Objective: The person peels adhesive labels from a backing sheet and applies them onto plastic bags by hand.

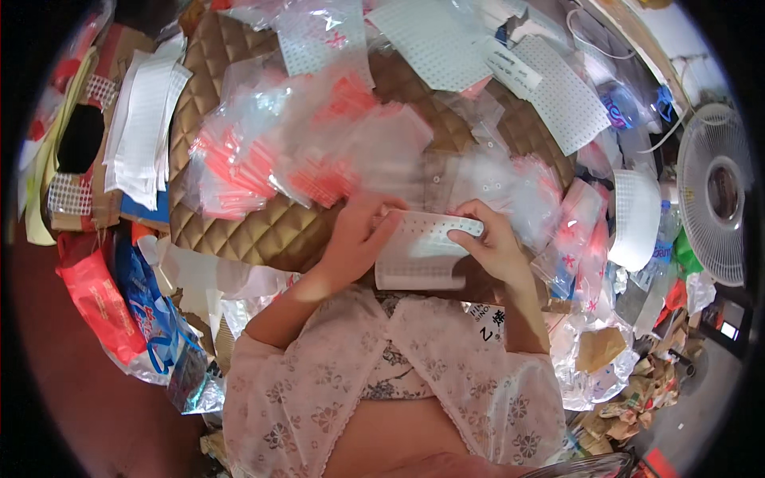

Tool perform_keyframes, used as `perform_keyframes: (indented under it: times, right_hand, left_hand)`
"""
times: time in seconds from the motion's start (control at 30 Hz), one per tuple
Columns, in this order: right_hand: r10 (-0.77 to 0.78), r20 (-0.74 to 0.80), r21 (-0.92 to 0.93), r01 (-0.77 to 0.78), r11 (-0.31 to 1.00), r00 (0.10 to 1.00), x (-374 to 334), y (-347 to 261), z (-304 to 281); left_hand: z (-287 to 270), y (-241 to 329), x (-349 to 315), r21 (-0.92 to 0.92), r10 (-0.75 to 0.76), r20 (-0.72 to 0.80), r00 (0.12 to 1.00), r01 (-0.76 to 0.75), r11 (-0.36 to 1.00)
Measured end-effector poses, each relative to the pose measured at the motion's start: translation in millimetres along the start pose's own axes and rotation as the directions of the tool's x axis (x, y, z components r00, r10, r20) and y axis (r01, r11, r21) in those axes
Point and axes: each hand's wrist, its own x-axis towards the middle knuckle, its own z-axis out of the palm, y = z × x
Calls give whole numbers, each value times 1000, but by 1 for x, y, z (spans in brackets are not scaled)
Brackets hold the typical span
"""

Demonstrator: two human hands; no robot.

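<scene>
A dotted white sheet (418, 259) was held at the near edge of the tabletop (239, 241), its upper left corner grasped by the fingers of the left hand (355, 239), its right end pinched by those of the right hand (498, 248). Creasing or slippage was judged likeliest from uneven pull. Forward movement was restricted by transparent bags (327, 151) just beyond; more room was afforded along the near left edge

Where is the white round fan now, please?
In the head view, the white round fan with a grille is at the far right, just right of the clear plastic bottle with a blue cap.
</scene>
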Motion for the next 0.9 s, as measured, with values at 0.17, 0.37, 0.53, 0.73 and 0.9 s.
perform_keyframes:
  times: [0.17,0.37,0.53,0.73,0.9]
  right_hand:
    - [108,-142,191,-80,978,984,-19,7,-2]
    - [97,-307,66,-80,995,947,-45,45,-15]
    - [19,-254,72,0,997,967,-32,23,4]
    - [1,-285,93,27,995,959,-32,21,-3]
    - [29,-275,52,-15,999,961,-31,22,-2]
  left_hand:
    - [-80,101,-5,-363,553,-298,778,-628,688]
    - [-146,78,-121,-433,509,-230,830,-556,710]
    - [-145,79,-77,-288,474,-363,803,-580,762]
    - [-105,98,-62,-245,451,-334,828,-539,806]
    - [-101,95,-50,-195,430,-315,846,-501,843]
